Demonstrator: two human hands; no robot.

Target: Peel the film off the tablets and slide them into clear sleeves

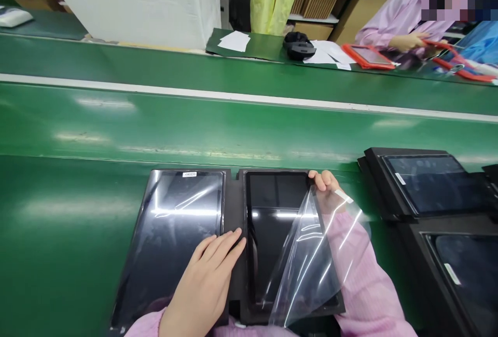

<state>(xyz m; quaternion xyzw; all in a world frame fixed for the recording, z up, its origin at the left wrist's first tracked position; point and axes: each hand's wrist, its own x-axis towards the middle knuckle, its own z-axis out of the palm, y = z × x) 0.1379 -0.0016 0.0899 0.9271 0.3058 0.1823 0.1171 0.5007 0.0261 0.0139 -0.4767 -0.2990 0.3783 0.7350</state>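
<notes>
Green belt [78, 212] bears two tablets; left hand [206, 280] lies flat, right hand [327, 184] pinching clear film [311, 259].

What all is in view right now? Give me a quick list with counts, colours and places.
tablets: two, black screens, side by side in a dark holder at near centre
clear film: one, transparent, partly lifted off the right tablet
trays with screens: two at least, black, stacked at right
conveyor belt: one, green, across the middle
white block: one, far left
papers: several, white, far side
red-cased tablets: two at least, by a co-worker in pink
left hand: flat on the holder between the tablets
right hand: pinching the film's top corner
</notes>
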